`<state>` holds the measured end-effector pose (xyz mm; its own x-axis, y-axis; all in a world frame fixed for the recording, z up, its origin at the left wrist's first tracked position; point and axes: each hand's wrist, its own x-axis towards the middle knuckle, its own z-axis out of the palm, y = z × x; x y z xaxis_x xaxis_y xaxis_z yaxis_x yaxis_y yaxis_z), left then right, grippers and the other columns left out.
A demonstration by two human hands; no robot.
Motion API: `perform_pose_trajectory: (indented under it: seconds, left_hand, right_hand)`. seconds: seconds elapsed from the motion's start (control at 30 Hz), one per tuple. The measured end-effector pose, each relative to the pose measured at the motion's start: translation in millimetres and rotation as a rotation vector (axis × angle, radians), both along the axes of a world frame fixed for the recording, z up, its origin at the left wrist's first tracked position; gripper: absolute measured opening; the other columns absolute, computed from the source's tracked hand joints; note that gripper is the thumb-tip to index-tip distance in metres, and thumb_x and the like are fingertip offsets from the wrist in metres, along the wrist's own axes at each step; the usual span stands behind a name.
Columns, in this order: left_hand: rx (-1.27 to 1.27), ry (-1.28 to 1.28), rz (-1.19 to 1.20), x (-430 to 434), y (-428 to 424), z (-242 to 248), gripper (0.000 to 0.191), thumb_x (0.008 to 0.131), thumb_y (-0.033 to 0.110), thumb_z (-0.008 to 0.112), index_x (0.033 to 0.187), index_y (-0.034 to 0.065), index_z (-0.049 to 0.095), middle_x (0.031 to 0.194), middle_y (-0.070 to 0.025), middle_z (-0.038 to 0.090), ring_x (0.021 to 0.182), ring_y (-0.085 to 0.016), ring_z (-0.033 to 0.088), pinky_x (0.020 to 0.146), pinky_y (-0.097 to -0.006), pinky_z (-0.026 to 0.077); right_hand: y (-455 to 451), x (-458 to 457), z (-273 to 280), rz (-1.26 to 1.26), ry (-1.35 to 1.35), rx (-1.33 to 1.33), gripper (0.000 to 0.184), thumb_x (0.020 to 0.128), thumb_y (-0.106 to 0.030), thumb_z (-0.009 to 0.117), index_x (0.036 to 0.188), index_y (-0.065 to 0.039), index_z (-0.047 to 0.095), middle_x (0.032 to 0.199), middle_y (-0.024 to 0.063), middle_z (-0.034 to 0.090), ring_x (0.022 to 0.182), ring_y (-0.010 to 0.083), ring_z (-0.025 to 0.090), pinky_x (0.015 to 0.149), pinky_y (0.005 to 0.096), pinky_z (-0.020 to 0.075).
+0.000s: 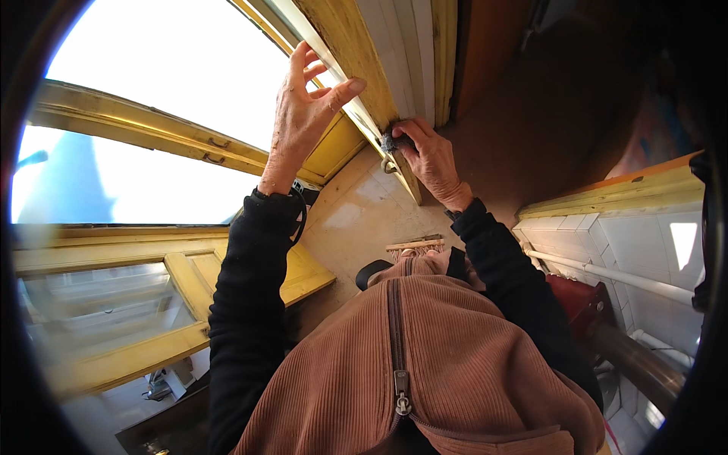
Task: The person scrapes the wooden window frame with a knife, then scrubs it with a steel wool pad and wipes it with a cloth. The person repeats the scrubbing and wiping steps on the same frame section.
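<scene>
A yellow-painted wooden door [359, 48] stands before me, its narrow edge turned my way and its paint worn. My left hand [301, 108] spans that edge, the thumb against the yellow wood and the fingers curled on the far side. Lower down, my right hand [432, 156] pinches a grey scouring pad [389, 142], which looks like steel wool, against the door's edge. Just beneath the pad a small metal handle [388, 165] sticks out from the door. The palm side of my right hand is hidden.
On the left are a bright yellow-framed window [170, 128] with small metal catches and an open glazed yellow panel [193, 284]. A small slatted wooden item [415, 244] lies by my feet. At right, a white pipe [614, 272] runs along the tiled wall [654, 239], near a dark red object [580, 307].
</scene>
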<state>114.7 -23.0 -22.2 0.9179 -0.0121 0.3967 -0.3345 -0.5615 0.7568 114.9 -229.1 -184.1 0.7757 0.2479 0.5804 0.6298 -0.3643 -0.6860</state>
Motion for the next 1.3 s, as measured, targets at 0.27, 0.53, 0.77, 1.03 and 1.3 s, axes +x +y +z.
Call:
perform_pose_trajectory:
  seconds: [0.27,0.53,0.77,1.03,1.3]
  left_hand:
    - [0.115,-0.073,0.085,20.1,-19.3,0.1,0.099,0.071,0.062,0.081,0.137,-0.0009,0.041,0.129,-0.0206,0.056,0.117,-0.034,0.059,0.085,-0.0428,0.057]
    - [0.153,-0.118,0.142,28.1,-28.4,-10.0,0.092,0.071,0.057,0.083,0.130,-0.0034,0.044,0.120,-0.0213,0.057,0.111,-0.033,0.060,0.080,-0.0406,0.056]
    - [0.166,-0.117,0.140,27.3,-28.8,-5.5,0.096,0.070,0.056,0.084,0.130,-0.0057,0.042,0.118,-0.0209,0.056,0.108,-0.032,0.059,0.086,-0.0437,0.052]
    - [0.135,-0.163,0.096,26.0,-21.1,-8.0,0.096,0.070,0.061,0.082,0.128,-0.0056,0.045,0.118,-0.0215,0.057,0.110,-0.032,0.059,0.086,-0.0445,0.054]
    - [0.172,-0.205,0.076,31.6,-17.0,-13.1,0.099,0.068,0.067,0.080,0.126,-0.0057,0.046,0.114,-0.0211,0.057,0.108,-0.032,0.060,0.083,-0.0418,0.055]
  right_hand:
    - [-28.8,-7.9,-64.8,-0.212,0.425,-0.086,0.033,0.082,-0.002,0.067,0.109,-0.013,0.053,0.104,0.0077,0.062,0.097,0.0376,0.062,0.078,0.0472,0.0515]
    - [-7.7,3.4,-58.3,-0.162,0.313,-0.144,0.033,0.084,0.005,0.060,0.113,-0.010,0.051,0.112,0.0121,0.060,0.099,0.0377,0.061,0.082,0.0445,0.0508]
    - [-13.4,8.0,-16.5,-0.146,0.056,0.148,0.036,0.080,0.008,0.064,0.111,-0.008,0.053,0.111,0.0125,0.060,0.095,0.0378,0.062,0.079,0.0434,0.0522]
    - [-25.3,-17.7,-100.9,-0.186,0.428,0.022,0.029,0.084,-0.004,0.061,0.111,-0.008,0.053,0.103,0.0135,0.064,0.091,0.0340,0.065,0.073,0.0391,0.0536]
    - [31.6,-8.6,-114.5,-0.208,1.057,0.629,0.027,0.088,-0.011,0.059,0.110,0.003,0.052,0.096,0.0155,0.066,0.061,0.0162,0.067,0.045,0.0264,0.0525]
